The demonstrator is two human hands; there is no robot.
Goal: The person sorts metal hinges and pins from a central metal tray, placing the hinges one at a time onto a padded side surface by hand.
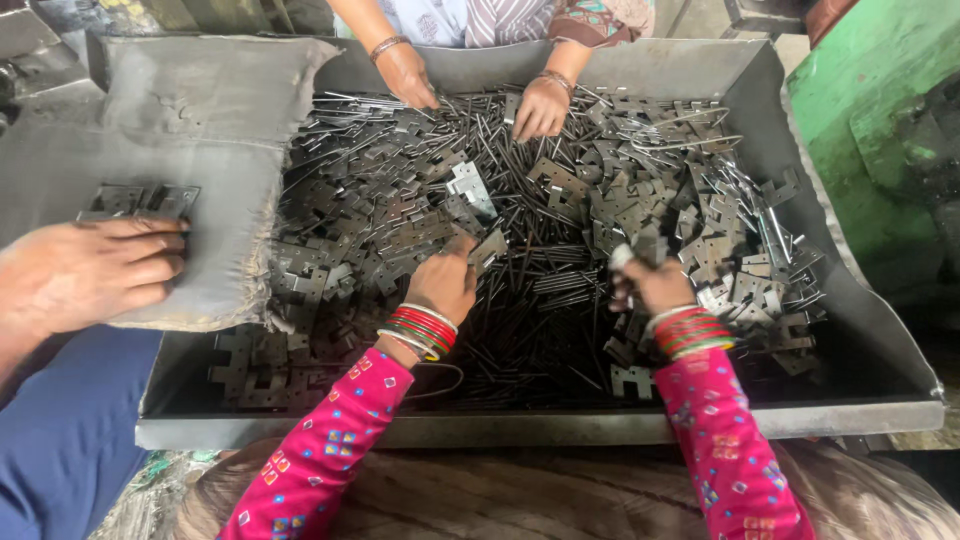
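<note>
We are pinching a flat metal bracket (pixel 487 247) in our left hand (pixel 443 283) above the heap in the metal tray (pixel 540 425); our right hand (pixel 655 285) is closing around small brackets; a co-worker's hands (pixel 540 108) are sorting opposite.

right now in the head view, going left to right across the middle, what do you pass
co-worker's hand resting on a grey cloth pad → small stack of flat metal plates on that pad → left hand with red bangles → right hand with red bangles → sloped right wall of the grey metal tray → green painted machine body
</note>
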